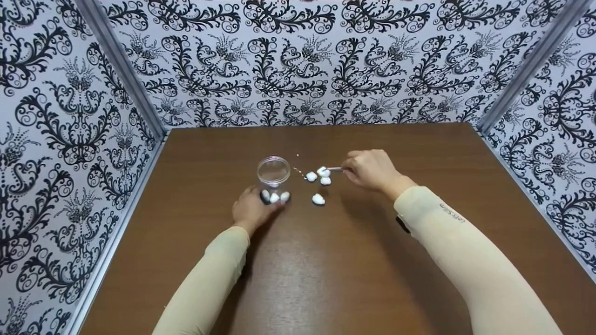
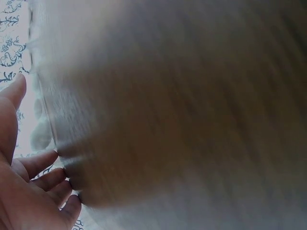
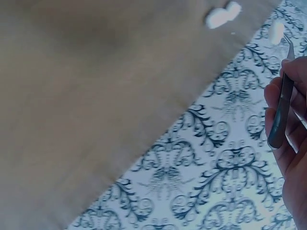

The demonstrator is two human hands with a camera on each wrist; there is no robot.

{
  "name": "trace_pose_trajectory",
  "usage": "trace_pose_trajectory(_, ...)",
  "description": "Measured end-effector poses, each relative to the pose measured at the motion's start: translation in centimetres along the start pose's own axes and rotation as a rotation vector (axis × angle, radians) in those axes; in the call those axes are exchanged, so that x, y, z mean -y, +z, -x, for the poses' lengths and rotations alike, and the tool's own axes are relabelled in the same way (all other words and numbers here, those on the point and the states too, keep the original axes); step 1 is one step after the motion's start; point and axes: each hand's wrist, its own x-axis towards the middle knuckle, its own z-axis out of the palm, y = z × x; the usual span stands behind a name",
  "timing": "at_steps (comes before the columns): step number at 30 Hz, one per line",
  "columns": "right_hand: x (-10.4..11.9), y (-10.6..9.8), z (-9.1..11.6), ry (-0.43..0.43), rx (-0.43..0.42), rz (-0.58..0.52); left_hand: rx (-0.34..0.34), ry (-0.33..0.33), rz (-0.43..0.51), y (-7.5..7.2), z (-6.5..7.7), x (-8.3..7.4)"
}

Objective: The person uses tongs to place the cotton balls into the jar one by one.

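In the head view a clear plastic jar stands on the table, with several cotton balls showing through its lower part. My left hand holds the jar low down, fingers at its left side and thumb at the front. The left wrist view shows the fingertips close to the tabletop. With my right hand I grip metal tweezers with bent tips. A cotton ball is at those tips, above the table. Just below it in the head view lies another cotton ball.
Two more loose balls, a left cotton ball and a front cotton ball, lie right of the jar. Small white bits are scattered behind them. Patterned walls enclose the brown table at the back and sides.
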Motion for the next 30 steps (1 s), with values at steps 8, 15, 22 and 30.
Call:
trace_pose_trajectory(8,2.2,-1.3,-3.6,-0.03,-0.048,0.01,0.009,0.001,0.018,0.0,-0.1,0.1)
trace_pose_trajectory(15,4.4,-0.8,-6.1,-0.064,-0.081,-0.01,-0.004,0.009,0.009,0.0,0.0,0.2)
trace_pose_trajectory(22,6.2,0.4,-7.4,-0.077,-0.072,-0.03,-0.023,0.015,0.02,0.0,0.0,0.3)
trace_pose_trajectory(30,6.4,1.1,-7.0,-0.085,-0.054,-0.037,-0.032,0.021,0.022,0.1,-0.1,0.2)
